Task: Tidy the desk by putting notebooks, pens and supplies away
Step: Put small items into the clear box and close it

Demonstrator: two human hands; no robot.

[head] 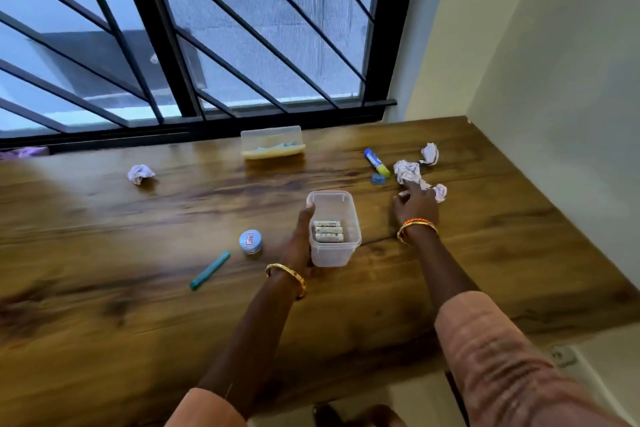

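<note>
Left grip (pixel 300 239): clasps the clear plastic tub (pixel 334 229); light, stiff, slippery walls.
Right grip (pixel 415 202): loose, empty, fingertips at soft crumpled paper (pixel 408 172); pinch anywhere.

Home room, desk corner by a window. Wooden desk top (pixel 173 288) butts against plain cream walls (pixel 554 80) and a black-framed window (pixel 145 28) with diagonal metal bars and mesh screen, building wall outside. Desk clutter is household stationery: clear plastic tub (pixel 334 246), glue stick (pixel 376 163), teal pen (pixel 210 270), small blue-lidded jar (pixel 250 242), crumpled paper balls (pixel 408 172). Wall socket plate (pixel 562 355) below the desk edge. Domestic, not office.
</note>
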